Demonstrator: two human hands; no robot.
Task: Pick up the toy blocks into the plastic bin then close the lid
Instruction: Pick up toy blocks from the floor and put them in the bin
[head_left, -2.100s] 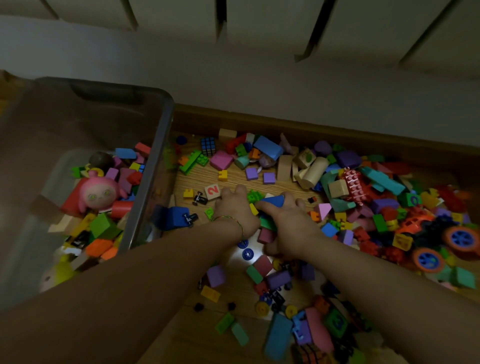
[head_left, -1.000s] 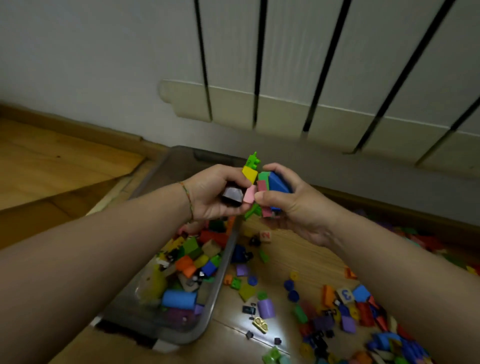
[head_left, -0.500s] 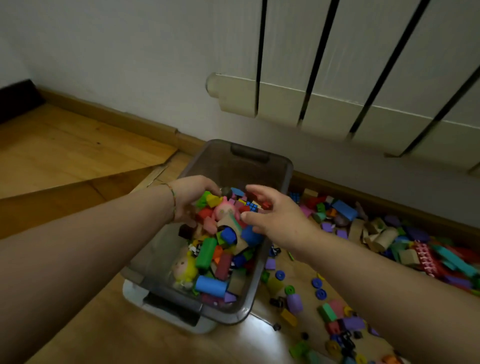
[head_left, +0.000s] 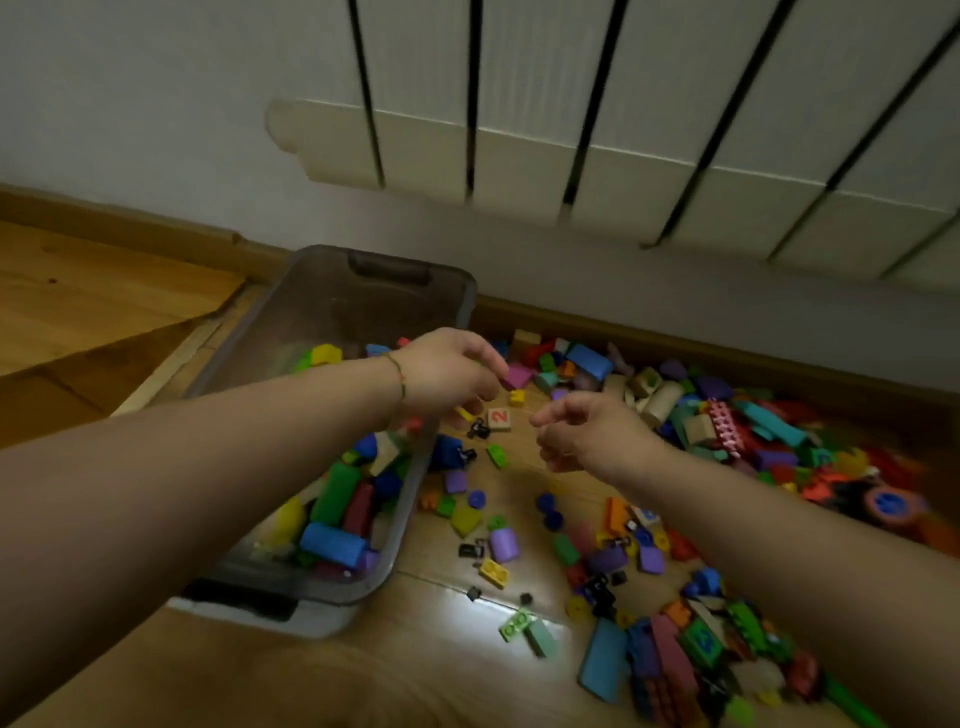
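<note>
Shifted rightward since half a second ago: both hands, earlier spread over the contents of the plastic bin (head_left: 322, 296), now out past its right rim and above the wooden floor (head_left: 415, 675). Left hand (head_left: 447, 376) over that rim, thin bracelet (head_left: 399, 376) at the wrist, fingers loosely curled downward; grips nothing that shows, though blurred at the fingertips. Right hand (head_left: 587, 436) just beside it but apart, thumb and forefinger pointing left, other fingers relaxed; holds nothing.

Bin smoky and see-through, open-topped, on the floor near the skirting board (head_left: 675, 343), dark handle (head_left: 389, 267) at its far end. Sits on a pale flat piece (head_left: 311, 621) jutting out beneath the near end; cannot tell whether that is the lid. Holds a jumble of toy blocks (head_left: 382, 486), heaped mostly in the near half: blue cylinder (head_left: 332, 543) against the near wall, green cylinder (head_left: 336, 492) and maroon block (head_left: 358, 510) just behind it, yellow block (head_left: 326, 354) farther back.

Many loose blocks (head_left: 727, 415) on the floor right of the bin, thickest along the skirting board. Wooden number tile (head_left: 498, 417) marked 2 on the floor between and below the two hands. Purple cylinder (head_left: 503, 544) and long blue block (head_left: 602, 660) nearer the camera. White radiator (head_left: 623, 130) on the wall above
</note>
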